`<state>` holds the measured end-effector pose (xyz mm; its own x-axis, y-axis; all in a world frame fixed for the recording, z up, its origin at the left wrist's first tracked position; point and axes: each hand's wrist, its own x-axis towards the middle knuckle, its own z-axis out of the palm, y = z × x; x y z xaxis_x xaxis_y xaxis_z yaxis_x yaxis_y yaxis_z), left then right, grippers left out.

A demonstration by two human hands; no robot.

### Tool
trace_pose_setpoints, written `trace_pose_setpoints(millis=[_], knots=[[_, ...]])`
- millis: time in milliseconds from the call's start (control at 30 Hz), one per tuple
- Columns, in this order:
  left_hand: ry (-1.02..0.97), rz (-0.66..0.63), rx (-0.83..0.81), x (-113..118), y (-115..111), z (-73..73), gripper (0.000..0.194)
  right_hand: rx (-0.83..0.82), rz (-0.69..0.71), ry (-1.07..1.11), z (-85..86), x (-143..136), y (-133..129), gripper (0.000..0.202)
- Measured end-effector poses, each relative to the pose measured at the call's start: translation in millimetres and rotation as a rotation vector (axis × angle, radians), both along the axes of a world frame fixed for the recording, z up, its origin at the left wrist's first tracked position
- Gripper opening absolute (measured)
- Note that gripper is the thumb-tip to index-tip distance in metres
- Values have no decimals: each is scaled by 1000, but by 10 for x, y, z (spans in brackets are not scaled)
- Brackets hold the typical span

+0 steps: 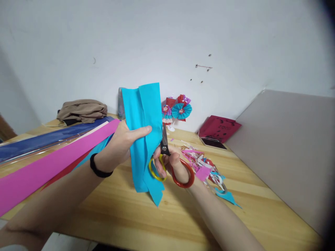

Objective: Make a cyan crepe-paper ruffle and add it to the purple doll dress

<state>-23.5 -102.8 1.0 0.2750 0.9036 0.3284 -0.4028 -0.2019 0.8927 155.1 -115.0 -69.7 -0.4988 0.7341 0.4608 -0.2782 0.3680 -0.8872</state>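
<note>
Folded turquoise paper point(150, 108), which looks like crepe paper, is held upright above the table in my left hand point(128, 136), thumb across its front. At its right edge, my right hand point(174, 162) grips scissors point(164, 148) with one yellow and one red handle loop. The dark blades point upward beside the paper. A jagged strip of the paper hangs at the lower right. How far the blades are parted, and whether they touch the paper, I cannot tell.
Long pink point(60, 164), red and blue paper strips lie at the left, near a brown cloth point(82, 109). Paper flowers point(181, 111) stand by the wall. On the right are a scrap pile point(204, 172), a phone point(213, 143), a dark pink bag point(218, 129) and a panel point(285, 150).
</note>
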Motion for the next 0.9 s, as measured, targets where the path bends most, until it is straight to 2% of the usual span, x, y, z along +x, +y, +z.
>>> trace_pose_setpoints(millis=[267, 433, 600, 767, 900], knots=[[-28, -6, -60, 17, -27, 27, 37, -27, -26, 19, 14, -25, -6, 59], [-7, 3, 0, 23, -20, 10, 32, -49, -69, 20, 45, -68, -39, 64], [-33, 19, 2, 24, -5, -3, 35, -25, -32, 29, 76, -77, -39, 65], [-37, 6, -8, 30, 1, -34, 30, -54, -2, 76, 10, -77, 8, 64], [-50, 69, 8, 41, 5, -54, 28, -62, 21, 79, -90, -83, 45, 63]])
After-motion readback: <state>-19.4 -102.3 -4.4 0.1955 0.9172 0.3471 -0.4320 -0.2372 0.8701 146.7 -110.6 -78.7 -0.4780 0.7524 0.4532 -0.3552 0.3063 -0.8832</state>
